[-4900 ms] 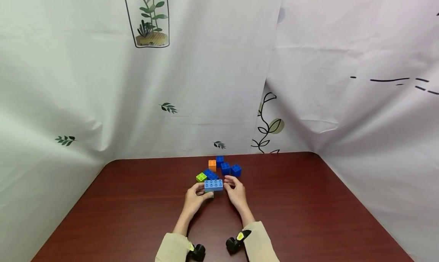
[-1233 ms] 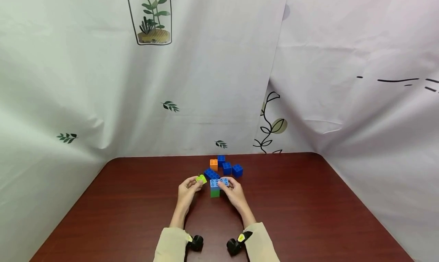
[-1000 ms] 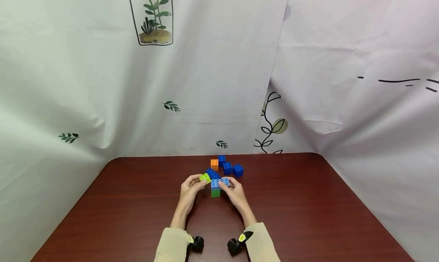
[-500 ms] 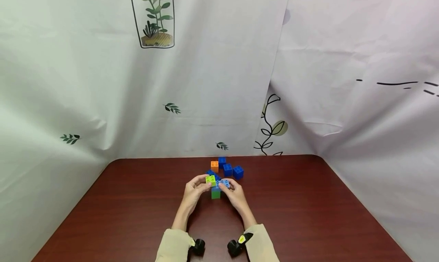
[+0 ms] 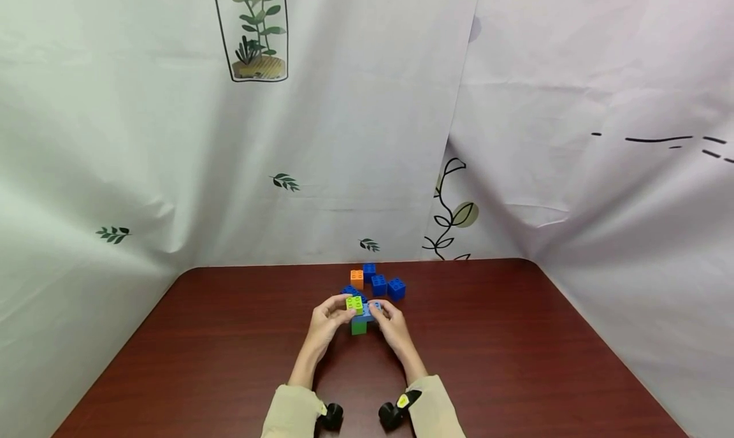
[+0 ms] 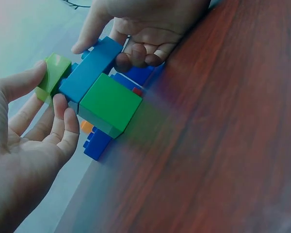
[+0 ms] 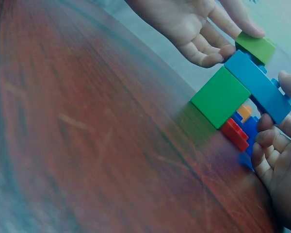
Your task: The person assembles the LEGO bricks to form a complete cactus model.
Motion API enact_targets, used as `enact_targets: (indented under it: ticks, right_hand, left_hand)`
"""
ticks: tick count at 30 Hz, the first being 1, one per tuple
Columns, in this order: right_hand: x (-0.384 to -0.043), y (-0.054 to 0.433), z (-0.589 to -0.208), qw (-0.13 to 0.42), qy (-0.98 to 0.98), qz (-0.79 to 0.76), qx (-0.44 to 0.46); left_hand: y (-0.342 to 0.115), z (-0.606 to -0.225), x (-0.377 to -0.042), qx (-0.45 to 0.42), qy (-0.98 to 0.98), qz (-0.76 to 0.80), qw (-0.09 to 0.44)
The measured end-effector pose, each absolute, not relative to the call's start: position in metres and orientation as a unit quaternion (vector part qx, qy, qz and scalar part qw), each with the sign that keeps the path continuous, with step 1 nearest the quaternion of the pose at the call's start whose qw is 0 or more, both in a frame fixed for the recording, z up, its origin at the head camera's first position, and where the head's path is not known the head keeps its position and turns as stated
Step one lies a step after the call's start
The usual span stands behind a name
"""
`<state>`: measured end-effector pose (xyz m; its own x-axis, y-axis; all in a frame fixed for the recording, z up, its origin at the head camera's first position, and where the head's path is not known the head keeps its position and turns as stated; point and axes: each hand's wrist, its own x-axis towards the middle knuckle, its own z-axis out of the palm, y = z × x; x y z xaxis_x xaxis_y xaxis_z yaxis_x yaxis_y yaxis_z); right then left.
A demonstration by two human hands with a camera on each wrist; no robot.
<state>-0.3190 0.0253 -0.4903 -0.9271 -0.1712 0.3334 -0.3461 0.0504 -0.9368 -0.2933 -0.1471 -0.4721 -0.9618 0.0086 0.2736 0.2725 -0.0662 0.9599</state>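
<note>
i note the left hand [image 5: 324,327] pinching the lime brick [image 5: 354,305] over the left end of the light blue brick [image 6: 92,68], long axis left-right; the right hand [image 5: 394,328] grips its right end. green brick [image 5: 359,328] beneath.

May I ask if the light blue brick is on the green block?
On: the light blue brick sits atop the green block, one end overhanging.

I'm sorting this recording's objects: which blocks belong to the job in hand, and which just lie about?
In the job: lime block, light blue block, green block

Lying about, perhaps spares: orange block, dark blue blocks, partly hidden red block
</note>
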Motion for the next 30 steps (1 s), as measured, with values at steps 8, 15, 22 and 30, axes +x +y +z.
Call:
enact_targets:
  ticks: [8,15,22,30]
  right_hand:
    - [-0.321,0.025,-0.488,0.018,-0.741,0.660,0.127]
    - [-0.311,0.026,-0.470,-0.002,-0.738,0.664,0.123]
    - [-0.298,0.026,-0.452,-0.002,-0.743,0.658,0.124]
    - [-0.297,0.026,-0.452,0.001,-0.740,0.661,0.120]
  left_hand:
    - [-0.143,-0.470,-0.294,-0.069,-0.690,-0.718,0.068]
    - [-0.141,-0.468,-0.295,-0.038,-0.700,-0.711,0.056]
    - [-0.135,-0.466,-0.294,-0.043,-0.708,-0.699,0.089]
    - [-0.129,-0.465,-0.294,-0.034,-0.716,-0.687,0.121]
